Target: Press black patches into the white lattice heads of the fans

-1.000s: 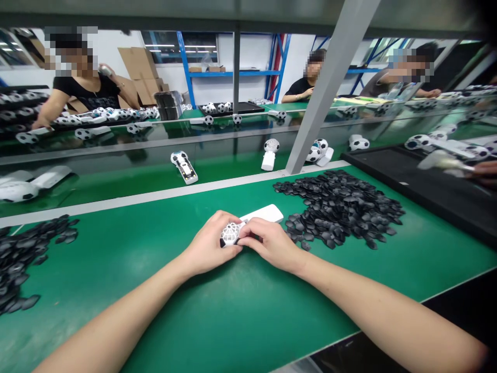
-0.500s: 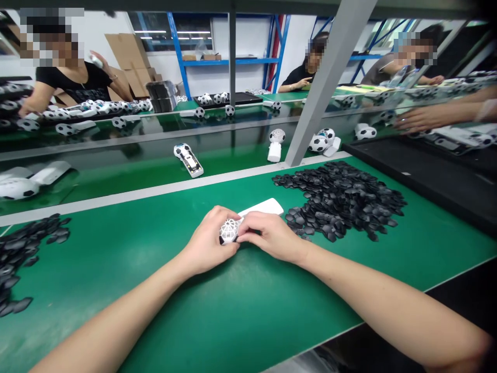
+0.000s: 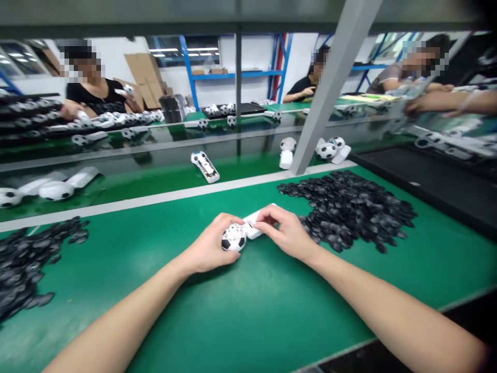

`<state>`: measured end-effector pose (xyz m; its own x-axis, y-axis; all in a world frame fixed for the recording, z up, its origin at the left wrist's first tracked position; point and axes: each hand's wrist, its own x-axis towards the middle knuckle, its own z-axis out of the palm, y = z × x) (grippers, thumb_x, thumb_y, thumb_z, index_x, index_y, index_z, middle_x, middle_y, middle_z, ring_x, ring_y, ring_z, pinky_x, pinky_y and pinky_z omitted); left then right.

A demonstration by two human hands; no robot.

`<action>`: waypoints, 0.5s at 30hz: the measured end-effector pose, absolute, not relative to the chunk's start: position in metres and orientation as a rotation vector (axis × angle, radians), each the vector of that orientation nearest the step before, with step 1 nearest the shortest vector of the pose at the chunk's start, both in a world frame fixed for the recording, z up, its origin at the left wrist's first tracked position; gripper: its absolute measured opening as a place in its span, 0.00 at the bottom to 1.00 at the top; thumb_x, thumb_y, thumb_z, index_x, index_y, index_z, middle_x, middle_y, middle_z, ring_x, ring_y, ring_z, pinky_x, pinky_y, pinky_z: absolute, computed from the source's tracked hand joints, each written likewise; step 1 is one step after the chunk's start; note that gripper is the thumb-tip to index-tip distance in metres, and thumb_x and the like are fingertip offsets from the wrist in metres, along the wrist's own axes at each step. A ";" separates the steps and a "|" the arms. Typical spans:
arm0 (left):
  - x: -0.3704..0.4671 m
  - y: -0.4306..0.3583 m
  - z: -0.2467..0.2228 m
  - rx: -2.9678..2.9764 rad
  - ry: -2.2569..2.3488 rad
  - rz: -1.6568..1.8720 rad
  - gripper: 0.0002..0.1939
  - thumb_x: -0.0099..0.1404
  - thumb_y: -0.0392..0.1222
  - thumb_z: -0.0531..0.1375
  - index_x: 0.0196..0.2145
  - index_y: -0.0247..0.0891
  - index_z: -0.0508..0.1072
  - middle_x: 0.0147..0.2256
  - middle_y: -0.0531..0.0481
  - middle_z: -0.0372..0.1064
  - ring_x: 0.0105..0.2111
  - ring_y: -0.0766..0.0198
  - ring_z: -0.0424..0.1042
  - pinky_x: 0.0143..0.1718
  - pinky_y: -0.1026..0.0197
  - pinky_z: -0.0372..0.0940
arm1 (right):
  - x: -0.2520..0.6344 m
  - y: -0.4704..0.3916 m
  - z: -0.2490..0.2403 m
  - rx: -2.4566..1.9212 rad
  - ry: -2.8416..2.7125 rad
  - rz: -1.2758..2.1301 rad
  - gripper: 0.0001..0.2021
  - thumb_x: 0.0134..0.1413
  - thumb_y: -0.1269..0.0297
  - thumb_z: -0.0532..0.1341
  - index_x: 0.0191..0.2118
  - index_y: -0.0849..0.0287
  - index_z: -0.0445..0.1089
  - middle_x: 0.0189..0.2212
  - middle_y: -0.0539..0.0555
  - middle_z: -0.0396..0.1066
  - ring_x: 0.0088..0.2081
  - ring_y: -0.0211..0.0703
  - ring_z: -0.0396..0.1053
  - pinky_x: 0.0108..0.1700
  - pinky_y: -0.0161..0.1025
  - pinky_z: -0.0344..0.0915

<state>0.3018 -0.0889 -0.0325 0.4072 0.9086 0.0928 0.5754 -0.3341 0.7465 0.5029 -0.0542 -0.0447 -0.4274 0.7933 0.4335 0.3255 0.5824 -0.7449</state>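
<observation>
Green bench point(image 3: 272, 311) spreads wide below my camera, its far edge closed off by a pale rail point(image 3: 155, 199), and I'm watching both hands at work near the middle. On my feed the football-headed unit point(image 3: 234, 243) sits just short of that rail, ball end toward the left, white handle point(image 3: 254, 232) slanting off toward the far right corner.

Left hand point(image 3: 219, 241) is wrapped round the ball, thumb on the near side, lattice point(image 3: 234, 229) facing up. Right hand point(image 3: 283, 230) bends over the handle, thumb and fingertips close together; I can't tell whether they pinch anything. I'd call this the handling of the handle while the ball is steadied; the next move, as I judge it, calls for a firm left hold and light right fingertips.

Now the containers: a black tray point(image 3: 417, 189) lies at the bench's right edge, more units point(image 3: 446, 142) blurred around its far end, in it or behind it, I can't say. Someone else's hand point(image 3: 430, 103) reaches in above. Over on the far side, a smaller tray point(image 3: 252, 109) carries football-patterned units point(image 3: 219, 110). Loose on the bench, dark chips point(image 3: 353, 207) heap near the right tray.
</observation>
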 end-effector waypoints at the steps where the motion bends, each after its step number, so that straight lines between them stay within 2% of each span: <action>1: 0.301 -0.090 -0.033 2.028 1.262 0.683 0.28 0.45 0.31 0.60 0.46 0.41 0.63 0.44 0.50 0.58 0.43 0.59 0.62 0.46 0.57 0.59 | 0.507 -0.055 -0.045 -0.919 -2.017 0.672 0.08 0.54 0.62 0.58 0.28 0.60 0.65 0.26 0.49 0.64 0.27 0.36 0.61 0.30 0.33 0.59; 4: 0.299 -0.089 -0.036 2.006 1.230 0.691 0.31 0.41 0.34 0.65 0.46 0.41 0.65 0.42 0.50 0.60 0.43 0.58 0.62 0.47 0.57 0.59 | 0.517 -0.051 -0.051 -1.032 -2.062 0.566 0.10 0.56 0.58 0.55 0.31 0.58 0.65 0.28 0.51 0.65 0.28 0.39 0.63 0.30 0.35 0.60; 7: 0.296 -0.083 -0.042 1.982 1.203 0.729 0.33 0.40 0.37 0.67 0.46 0.41 0.66 0.42 0.49 0.60 0.43 0.58 0.63 0.48 0.57 0.59 | 0.521 -0.039 -0.064 -1.025 -2.124 0.445 0.14 0.54 0.51 0.55 0.32 0.57 0.66 0.31 0.52 0.67 0.29 0.41 0.65 0.28 0.35 0.62; 10: 0.292 -0.081 -0.044 1.902 1.246 0.761 0.33 0.38 0.39 0.68 0.46 0.41 0.67 0.41 0.49 0.61 0.41 0.58 0.64 0.45 0.56 0.60 | 0.527 -0.030 -0.075 -0.998 -2.219 0.401 0.16 0.52 0.48 0.54 0.35 0.56 0.68 0.37 0.54 0.68 0.33 0.44 0.67 0.30 0.36 0.66; 12: 0.285 -0.082 -0.040 1.803 1.299 0.782 0.33 0.37 0.39 0.69 0.44 0.41 0.68 0.39 0.50 0.63 0.38 0.59 0.65 0.41 0.57 0.62 | 0.539 -0.025 -0.083 -1.008 -2.271 0.360 0.18 0.51 0.46 0.55 0.39 0.54 0.69 0.42 0.55 0.66 0.39 0.48 0.67 0.33 0.39 0.68; 15: 0.260 -0.081 -0.030 1.662 1.390 0.884 0.31 0.36 0.35 0.69 0.42 0.39 0.69 0.36 0.51 0.66 0.33 0.63 0.66 0.34 0.62 0.63 | 0.570 -0.017 -0.101 -1.038 -2.266 0.234 0.22 0.46 0.41 0.56 0.40 0.51 0.69 0.47 0.56 0.64 0.45 0.55 0.64 0.42 0.49 0.65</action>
<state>0.2597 -0.0806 -0.0296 0.1599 0.9867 0.0281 0.4441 -0.0973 0.8907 0.5701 -0.0167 -0.1008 -0.4935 0.7324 0.4690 0.6209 0.6743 -0.3996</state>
